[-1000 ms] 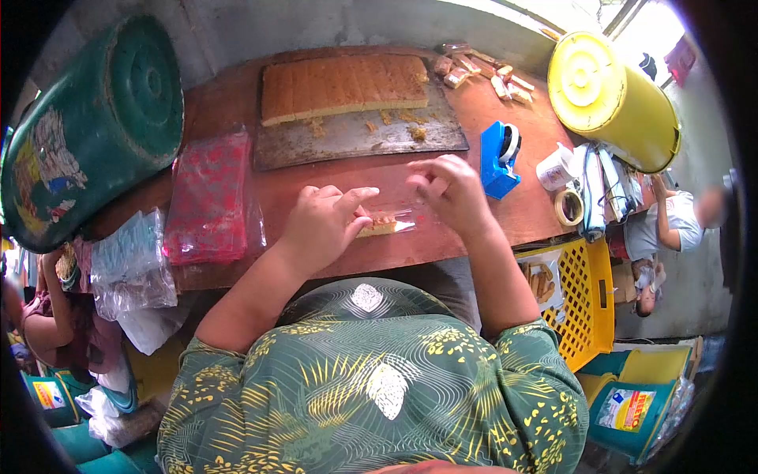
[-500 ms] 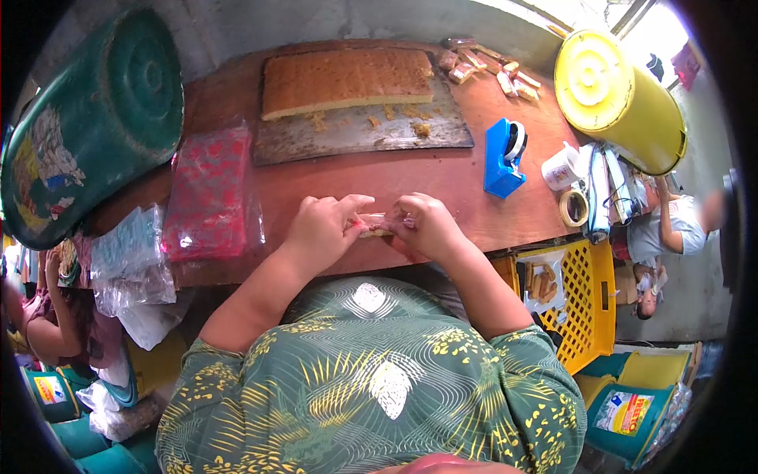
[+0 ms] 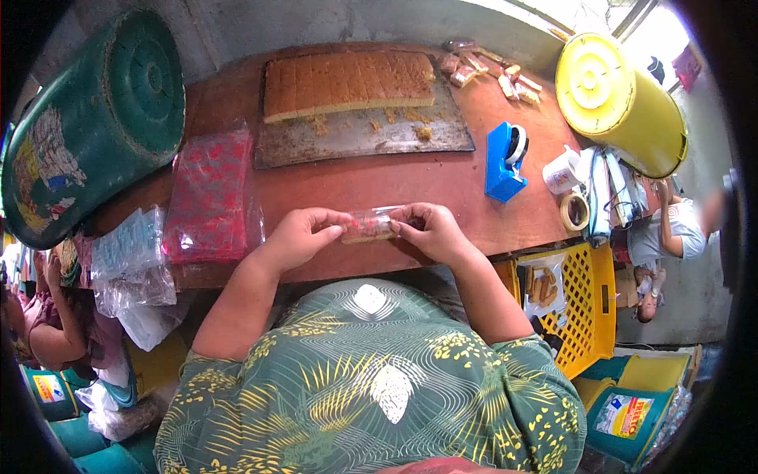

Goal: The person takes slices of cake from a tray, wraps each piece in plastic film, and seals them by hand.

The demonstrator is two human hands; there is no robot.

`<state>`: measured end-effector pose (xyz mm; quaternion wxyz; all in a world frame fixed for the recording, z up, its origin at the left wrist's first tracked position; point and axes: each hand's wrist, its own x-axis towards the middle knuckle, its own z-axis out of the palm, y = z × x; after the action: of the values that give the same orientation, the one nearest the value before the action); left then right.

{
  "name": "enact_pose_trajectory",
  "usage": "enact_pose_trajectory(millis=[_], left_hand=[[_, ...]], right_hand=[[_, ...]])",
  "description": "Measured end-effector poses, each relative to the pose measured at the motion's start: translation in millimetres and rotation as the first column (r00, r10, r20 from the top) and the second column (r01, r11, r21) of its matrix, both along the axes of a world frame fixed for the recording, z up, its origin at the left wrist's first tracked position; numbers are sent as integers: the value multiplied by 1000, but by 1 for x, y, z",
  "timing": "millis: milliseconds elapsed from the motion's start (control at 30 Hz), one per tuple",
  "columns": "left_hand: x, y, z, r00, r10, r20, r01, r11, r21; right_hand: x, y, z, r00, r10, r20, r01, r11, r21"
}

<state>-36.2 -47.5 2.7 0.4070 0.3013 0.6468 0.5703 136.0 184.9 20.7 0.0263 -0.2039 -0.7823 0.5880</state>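
Observation:
Between my two hands, near the table's front edge, is a slice of cake [image 3: 368, 227] in clear plastic with red print. My left hand [image 3: 309, 234] pinches its left end between thumb and fingers. At the other end, my right hand [image 3: 428, 229] grips the wrapper and slice the same way. Beyond them a sheet of brown sponge cake [image 3: 347, 85], scored into strips, lies on a dark metal tray [image 3: 316, 146] with crumbs along its front. A stack of red-printed plastic wrappers [image 3: 208, 197] lies left of my left hand.
A blue tape dispenser [image 3: 500, 170] stands to the right, near a white mug [image 3: 560, 171] and a tape roll [image 3: 574, 211]. Wrapped slices [image 3: 493, 71] are piled at the back right. Green [image 3: 95, 118] and yellow [image 3: 624, 103] tubs flank the table. A yellow crate [image 3: 584, 316] sits below; people are at both sides.
My hands have moved slightly apart and lower, and their fingers have shifted to the ends of the wrapped slice. More of the slice shows between them now.

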Motion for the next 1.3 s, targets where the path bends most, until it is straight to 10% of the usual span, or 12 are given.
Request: enact_pose_trajectory(millis=[67, 167, 267, 567, 667, 767, 900, 1000, 1200, 1300], left_hand=[[9, 2, 5, 996, 90, -20, -90, 996, 11], [10, 0, 13, 677, 128, -725, -212, 977, -26], [18, -7, 28, 462, 72, -884, -232, 972, -42], [7, -5, 4, 404, 98, -909, -388, 919, -74], [1, -7, 15, 555, -139, -820, -140, 956, -256], [15, -13, 6, 209, -129, -969, -146, 976, -161], [36, -20, 13, 148, -165, -975, -111, 977, -182], [7, -5, 22, 359, -371, -856, -53, 908, -415], [25, 1, 4, 151, -193, -969, -194, 956, -221], [50, 1, 3, 300, -36, -953, -241, 964, -112]], right_hand=[[-2, 3, -19, 998, -58, -12, 56, 991, -123], [2, 0, 2, 994, -33, -100, 59, 960, 273], [8, 12, -8, 985, 123, -118, -26, 792, 610], [-1, 21, -8, 997, 59, -47, -2, 641, 767], [2, 21, -18, 965, 254, -61, -112, 612, 783], [15, 0, -3, 971, 239, 2, -120, 480, 869], [25, -14, -9, 974, 223, -51, -59, 460, 886], [8, 3, 3, 974, 218, 55, -139, 395, 908], [19, -21, -8, 982, 188, 8, -75, 350, 934], [40, -37, -19, 981, 194, 11, -91, 410, 908]])
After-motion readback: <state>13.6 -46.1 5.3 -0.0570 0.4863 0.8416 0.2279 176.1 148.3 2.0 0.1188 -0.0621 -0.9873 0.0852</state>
